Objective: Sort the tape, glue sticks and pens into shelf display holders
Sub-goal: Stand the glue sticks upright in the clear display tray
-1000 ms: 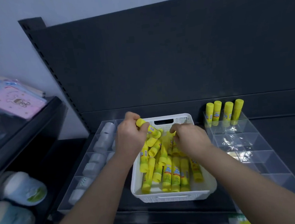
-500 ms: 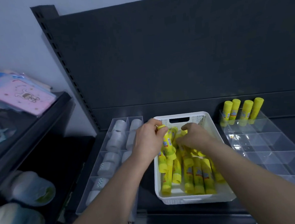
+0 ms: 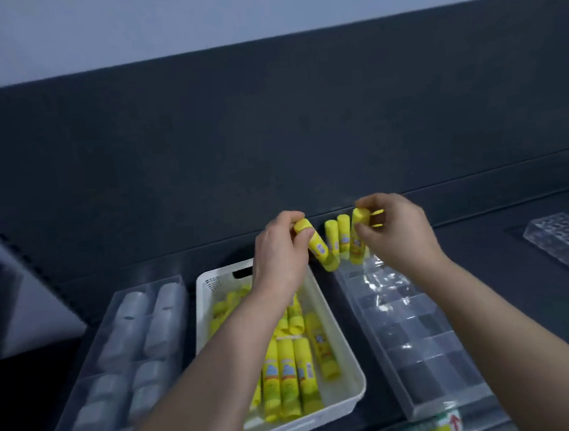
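- dark back panel (image 3: 269,130) behind both hands
- tape tray (image 3: 70,399) off to left of left arm, grey rolls (image 3: 161,315) inside, kinda blurry
- clear holder (image 3: 416,324) under right forearm, front cells bare
- white basket (image 3: 344,340) under left forearm, loose glue sticks (image 3: 287,380) lying in it
- second clear holder (image 3: 568,245) well right of right hand
- left hand (image 3: 280,260) pinching tilted stick (image 3: 318,246) by cap, past basket's far edge
- right hand (image 3: 398,236) fingers curled on upright stick (image 3: 359,239) at holder's back row
- two standing sticks (image 3: 338,238) between hands
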The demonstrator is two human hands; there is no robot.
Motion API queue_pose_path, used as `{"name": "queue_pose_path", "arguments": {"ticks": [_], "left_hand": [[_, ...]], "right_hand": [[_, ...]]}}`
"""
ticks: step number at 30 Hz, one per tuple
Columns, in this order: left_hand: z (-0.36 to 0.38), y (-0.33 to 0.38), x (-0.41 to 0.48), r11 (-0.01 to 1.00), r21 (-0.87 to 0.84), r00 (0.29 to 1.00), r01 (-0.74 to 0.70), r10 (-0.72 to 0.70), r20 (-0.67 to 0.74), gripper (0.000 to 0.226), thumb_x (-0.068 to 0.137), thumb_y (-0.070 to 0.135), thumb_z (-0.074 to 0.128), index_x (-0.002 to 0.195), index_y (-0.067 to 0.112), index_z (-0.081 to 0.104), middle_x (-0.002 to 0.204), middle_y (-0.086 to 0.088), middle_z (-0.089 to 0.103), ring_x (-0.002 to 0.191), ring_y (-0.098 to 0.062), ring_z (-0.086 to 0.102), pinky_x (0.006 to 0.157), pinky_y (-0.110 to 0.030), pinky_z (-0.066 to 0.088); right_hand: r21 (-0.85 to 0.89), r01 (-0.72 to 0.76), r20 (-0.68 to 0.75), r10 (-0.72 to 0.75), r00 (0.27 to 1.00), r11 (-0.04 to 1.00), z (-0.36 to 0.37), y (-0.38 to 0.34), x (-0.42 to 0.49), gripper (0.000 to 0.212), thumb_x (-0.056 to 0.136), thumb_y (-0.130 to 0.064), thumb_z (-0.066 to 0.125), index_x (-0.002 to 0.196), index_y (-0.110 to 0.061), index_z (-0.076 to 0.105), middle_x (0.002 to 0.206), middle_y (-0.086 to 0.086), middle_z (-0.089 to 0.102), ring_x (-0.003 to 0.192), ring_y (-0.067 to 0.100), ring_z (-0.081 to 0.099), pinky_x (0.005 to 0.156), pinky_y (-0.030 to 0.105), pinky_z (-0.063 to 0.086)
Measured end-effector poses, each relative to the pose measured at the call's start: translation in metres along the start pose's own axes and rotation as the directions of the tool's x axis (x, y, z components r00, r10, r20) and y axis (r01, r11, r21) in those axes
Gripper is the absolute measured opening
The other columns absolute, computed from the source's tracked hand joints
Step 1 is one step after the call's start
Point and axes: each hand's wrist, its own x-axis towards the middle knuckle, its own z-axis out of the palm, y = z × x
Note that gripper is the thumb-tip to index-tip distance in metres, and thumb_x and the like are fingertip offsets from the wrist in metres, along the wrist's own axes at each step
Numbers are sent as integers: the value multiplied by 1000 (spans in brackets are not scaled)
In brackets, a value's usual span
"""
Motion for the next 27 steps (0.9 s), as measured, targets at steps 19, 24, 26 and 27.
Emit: {"name": "queue_pose_path", "arguments": {"ticks": [19, 24, 26, 27], "left_hand": [[80, 7, 12, 954, 296, 989, -51, 8, 144, 21, 85, 24, 69, 103, 16, 63, 99, 2, 61, 92, -19, 62, 77, -35, 50], [65, 3, 12, 933, 360, 994, -20, -20, 108, 17, 92, 15, 57, 107, 14, 65, 107, -1, 62, 100, -21, 61, 82, -35, 49], [60, 0, 9, 918, 396, 993, -7, -39, 109, 19, 93, 14, 55, 110, 16, 64, 112, 0, 61, 103, -19, 59, 84, -33, 47], [58, -2, 7, 911, 413, 994, -4, -42, 104, 20, 93, 14, 55, 111, 16, 64, 113, 1, 61, 105, -19, 58, 84, -32, 47]], "right_hand": [[-29, 219, 229, -207, 951, 975, 8, 75, 40, 31, 80, -19, 68, 111, -23, 65, 93, -5, 61, 83, 16, 59, 76, 33, 50], [-146, 293, 331, -233, 914, 945, 18, 75, 37, 32, 85, -19, 60, 118, -21, 61, 102, 0, 59, 88, 25, 59, 73, 38, 50], [-188, 303, 362, -220, 906, 934, 21, 77, 34, 31, 88, -20, 56, 119, -21, 59, 104, 0, 57, 90, 27, 58, 72, 38, 50], [-204, 303, 372, -212, 904, 931, 22, 78, 33, 32, 89, -20, 54, 121, -22, 58, 106, 0, 57, 90, 27, 58, 72, 38, 50]]}}
